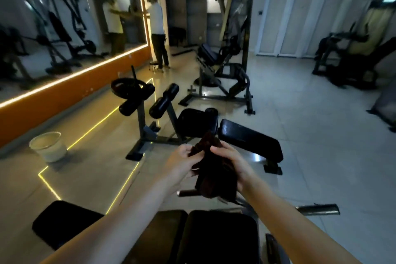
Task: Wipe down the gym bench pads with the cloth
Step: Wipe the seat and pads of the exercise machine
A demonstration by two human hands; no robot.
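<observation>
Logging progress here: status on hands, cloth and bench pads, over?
Both left hand and right hand grip dark cloth, above bench pad. Cloth off the pad. A metal bar juts out beneath cloth.

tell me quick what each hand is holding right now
Left hand: closed, gripping the cloth.
Right hand: closed, gripping the same cloth.
</observation>
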